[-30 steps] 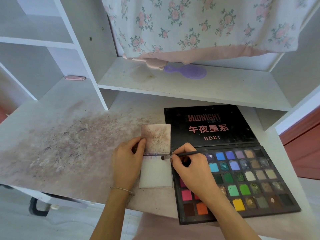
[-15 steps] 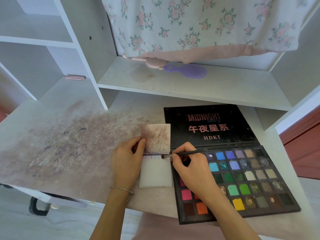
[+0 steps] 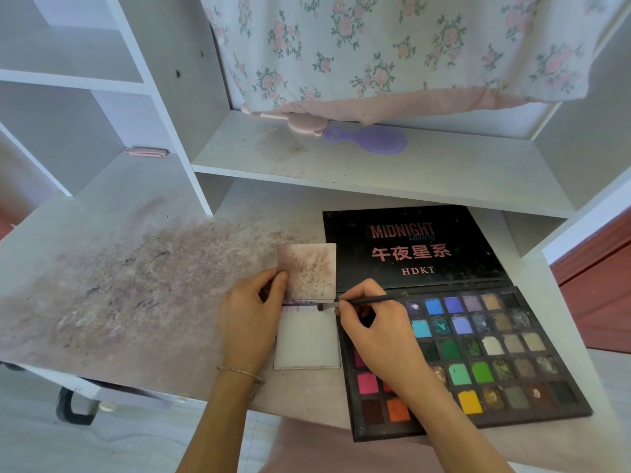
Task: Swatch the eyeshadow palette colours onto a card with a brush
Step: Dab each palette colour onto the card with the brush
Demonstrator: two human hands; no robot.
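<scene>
Sideways, brush (image 3: 362, 301) lies level, bristles left, seemingly touching card (image 3: 307, 339)

Desk top (image 3: 112, 285): white laminate look, matt, heavily smeared with brownish-purple powder, gritty in appearance. Shelf unit (image 3: 409, 172): same white laminate, smooth, faintly stained.

Eyeshadow palette (image 3: 532, 421): black card or plastic casing — cannot tell which — matt, dusted with powder. Pans mixed: chalky matt blues, greens, yellow; several crumbled, with metallic shimmer. Lid printed with pink foil-like lettering.

Card (image 3: 307, 346): white, smooth, slight sheen, purple streaks along upper edge. Upper leaf (image 3: 309, 269): speckled and stained, matt.

Brush (image 3: 362, 301): thin dark handle, semi-gloss; soft bristle tip.

Bracelet (image 3: 240, 371): fine metal chain, dull shine.

Hairbrush (image 3: 372, 139): lilac plastic, smooth. Floral cloth (image 3: 375, 49): soft woven fabric — matt, pink hem.
</scene>
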